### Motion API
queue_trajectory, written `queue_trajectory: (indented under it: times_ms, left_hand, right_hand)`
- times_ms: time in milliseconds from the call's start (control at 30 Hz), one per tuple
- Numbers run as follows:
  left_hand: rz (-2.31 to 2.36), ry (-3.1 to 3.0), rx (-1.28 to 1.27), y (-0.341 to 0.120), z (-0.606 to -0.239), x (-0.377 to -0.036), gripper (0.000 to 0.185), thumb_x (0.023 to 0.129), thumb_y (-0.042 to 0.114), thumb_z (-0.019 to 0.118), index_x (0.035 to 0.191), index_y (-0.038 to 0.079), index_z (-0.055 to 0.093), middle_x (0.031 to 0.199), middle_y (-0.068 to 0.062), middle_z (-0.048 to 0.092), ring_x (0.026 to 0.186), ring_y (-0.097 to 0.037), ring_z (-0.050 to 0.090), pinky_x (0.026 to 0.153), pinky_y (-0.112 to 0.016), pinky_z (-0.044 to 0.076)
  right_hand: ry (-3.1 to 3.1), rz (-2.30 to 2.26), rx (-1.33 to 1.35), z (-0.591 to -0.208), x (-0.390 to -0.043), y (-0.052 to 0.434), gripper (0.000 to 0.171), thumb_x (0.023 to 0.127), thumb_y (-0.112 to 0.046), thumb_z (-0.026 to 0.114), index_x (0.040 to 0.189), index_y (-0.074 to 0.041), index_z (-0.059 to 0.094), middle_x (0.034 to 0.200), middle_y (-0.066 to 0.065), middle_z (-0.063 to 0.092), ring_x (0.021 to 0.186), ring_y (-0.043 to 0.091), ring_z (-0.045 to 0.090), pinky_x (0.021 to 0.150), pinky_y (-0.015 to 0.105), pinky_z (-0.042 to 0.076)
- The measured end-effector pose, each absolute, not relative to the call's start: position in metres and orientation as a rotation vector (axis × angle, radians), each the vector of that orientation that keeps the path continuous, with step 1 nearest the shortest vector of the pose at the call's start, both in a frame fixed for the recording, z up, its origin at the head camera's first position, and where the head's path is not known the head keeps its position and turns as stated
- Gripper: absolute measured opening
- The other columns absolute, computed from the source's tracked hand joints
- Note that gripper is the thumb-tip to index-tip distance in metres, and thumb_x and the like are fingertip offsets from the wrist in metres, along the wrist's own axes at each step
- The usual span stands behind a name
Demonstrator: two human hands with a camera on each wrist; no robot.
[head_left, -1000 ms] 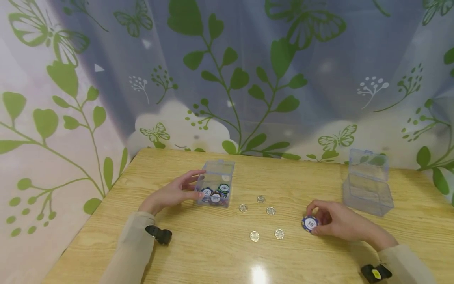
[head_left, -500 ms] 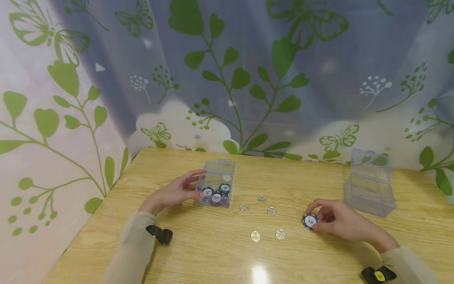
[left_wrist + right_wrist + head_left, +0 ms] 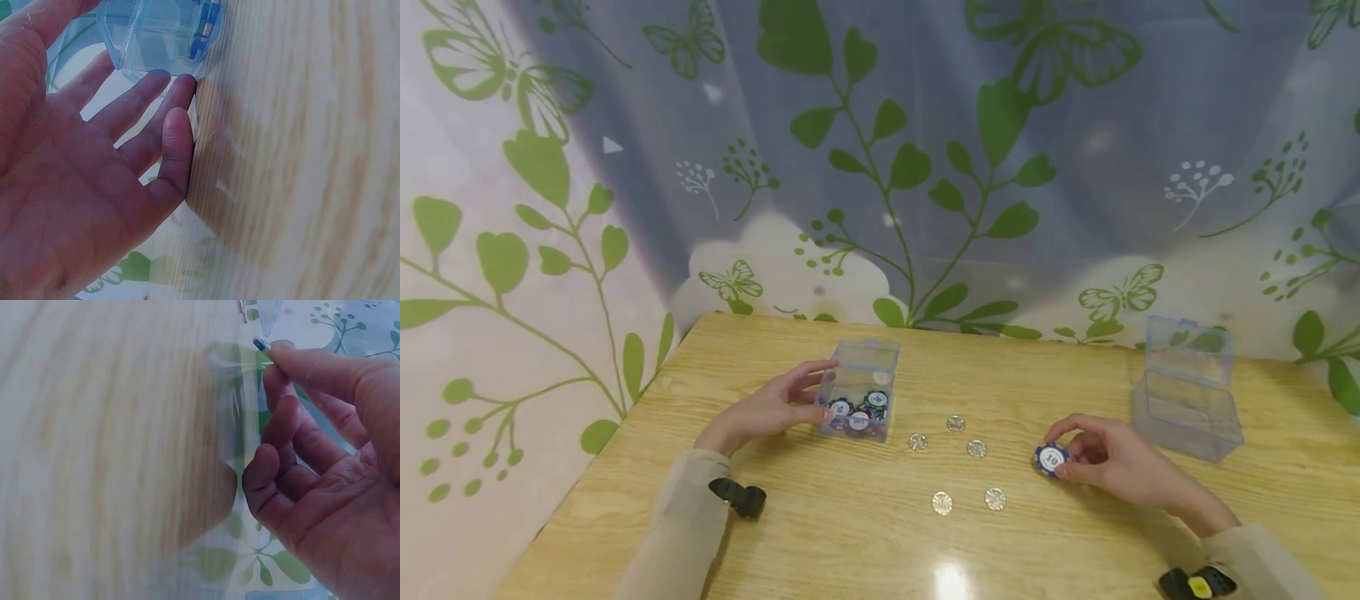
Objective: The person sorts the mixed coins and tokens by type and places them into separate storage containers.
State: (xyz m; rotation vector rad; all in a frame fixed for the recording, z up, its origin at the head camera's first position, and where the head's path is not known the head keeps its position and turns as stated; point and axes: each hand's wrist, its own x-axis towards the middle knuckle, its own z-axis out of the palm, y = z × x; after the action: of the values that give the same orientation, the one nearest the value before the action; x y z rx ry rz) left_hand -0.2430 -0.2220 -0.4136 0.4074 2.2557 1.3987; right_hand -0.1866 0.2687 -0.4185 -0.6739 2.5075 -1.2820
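Handling the blue 10 poker chip [image 3: 1051,459] seems the step: the right hand [image 3: 1116,462] pinches it; the left hand [image 3: 766,410], fingers loosely spread, touches the lidded clear plastic box [image 3: 856,381]. Next likely needs a steady pinch.

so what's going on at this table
A person's right hand pinches a blue-edged chip marked 10. Their left hand rests against an open clear box with several chips inside. Five shiny coin-like discs lie on the wooden table between the hands. A second clear box stands over to the right, its lid up.
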Motion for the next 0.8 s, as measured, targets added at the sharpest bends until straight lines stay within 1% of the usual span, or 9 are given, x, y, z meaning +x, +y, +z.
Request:
queue_trajectory:
  times_ms: [167, 333, 467, 600, 733, 800]
  left_hand:
    - [1.405, 2.254, 0.42, -0.223, -0.415, -0.243, 0.082, 0.094, 0.036, 0.075, 0.161, 0.034, 0.028, 0.171, -0.004, 0.022, 0.155, -0.042, 0.027, 0.119, -0.064, 0.031]
    - [1.406, 2.25, 0.423, -0.223, -0.415, -0.243, 0.081, 0.094, 0.037, 0.075, 0.161, 0.035, 0.029, 0.171, -0.004, 0.021, 0.155, -0.042, 0.027, 0.119, -0.065, 0.031]
    - [1.4, 2.248, 0.417, -0.224, -0.415, -0.243, 0.081, 0.094, 0.036, 0.075, 0.161, 0.035, 0.029, 0.171, -0.004, 0.02, 0.155, -0.042, 0.026, 0.118, -0.066, 0.03]
    - [1.401, 2.255, 0.421, -0.224, -0.413, -0.244, 0.08, 0.094, 0.036, 0.075, 0.16, 0.037, 0.03, 0.171, -0.003, 0.022, 0.155, -0.042, 0.027, 0.118, -0.066, 0.03]
    - [1.407, 2.252, 0.428, -0.223, -0.413, -0.244, 0.08, 0.094, 0.035, 0.075, 0.16, 0.036, 0.03, 0.171, -0.003, 0.022, 0.155, -0.041, 0.028, 0.118, -0.065, 0.031]
    - [1.405, 2.255, 0.429, -0.223, -0.414, -0.244, 0.08, 0.094, 0.035, 0.075, 0.16, 0.036, 0.03, 0.171, -0.003, 0.022, 0.155, -0.041, 0.028, 0.118, -0.065, 0.031]
  right_hand:
    - [2.515, -1.3, -0.626, -0.419, -0.187, 0.267, 0.035, 0.093, -0.015, 0.076, 0.124, -0.004, 0.062, 0.087, 0.005, 0.069, 0.067, 0.005, 0.058, 0.055, 0.026, 0.047]
    - [2.509, -1.35, -0.577, -0.418, -0.188, 0.261, 0.038, 0.094, -0.016, 0.076, 0.127, -0.003, 0.061, 0.088, 0.008, 0.07, 0.065, 0.006, 0.056, 0.053, 0.026, 0.045]
    - [2.502, -1.404, -0.539, -0.416, -0.188, 0.253, 0.039, 0.093, -0.014, 0.075, 0.128, -0.002, 0.06, 0.088, 0.01, 0.071, 0.064, 0.01, 0.058, 0.052, 0.026, 0.045]
    - [2.501, -1.448, -0.48, -0.412, -0.19, 0.246, 0.042, 0.094, -0.014, 0.075, 0.13, -0.002, 0.059, 0.09, 0.012, 0.071, 0.066, 0.015, 0.06, 0.053, 0.027, 0.045]
    - [2.51, -1.49, -0.393, -0.408, -0.192, 0.238, 0.044, 0.094, -0.018, 0.075, 0.132, -0.003, 0.058, 0.092, 0.013, 0.07, 0.069, 0.013, 0.06, 0.056, 0.027, 0.045]
    - [2.519, -1.513, -0.355, -0.406, -0.193, 0.234, 0.045, 0.094, -0.019, 0.076, 0.132, -0.004, 0.059, 0.093, 0.014, 0.071, 0.072, 0.012, 0.062, 0.059, 0.027, 0.047]
